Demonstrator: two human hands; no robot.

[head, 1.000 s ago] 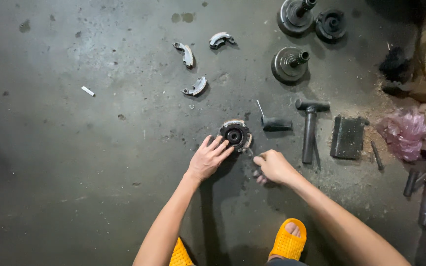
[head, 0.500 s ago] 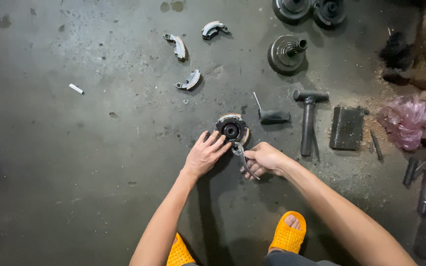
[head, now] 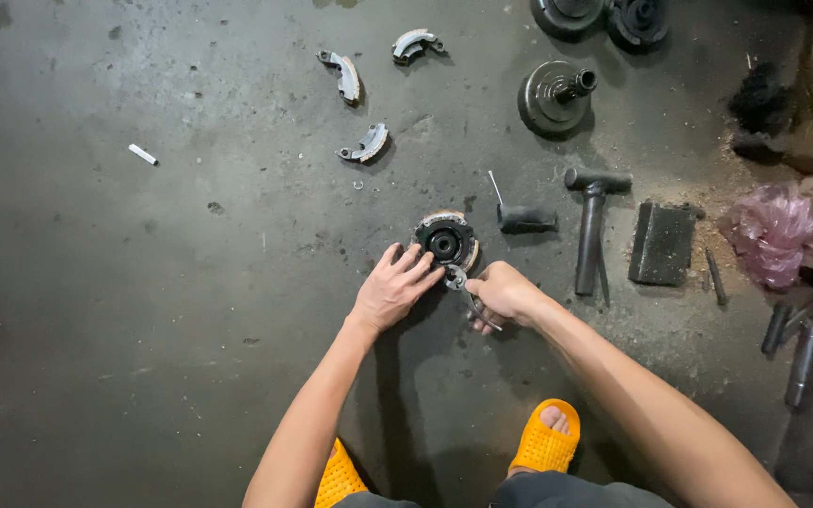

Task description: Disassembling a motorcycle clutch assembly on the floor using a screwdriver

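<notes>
1. Hammer (head: 592,226), dark block (head: 663,243) and three curved shoes (head: 365,144) lie around on the floor.
2. Your left hand (head: 391,290) rests flat, fingers spread, against the round hub (head: 445,241).
3. Your right hand (head: 503,292) clenches pliers (head: 464,291) just beside it.

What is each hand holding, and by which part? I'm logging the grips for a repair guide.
The right hand grips a small metal wrench by its handle. The left hand rests its fingers on the rim of the round black part.

Your one view: head camera, looking straight down.
It frames your forearms and the concrete floor (head: 143,310) from crouching height.
</notes>
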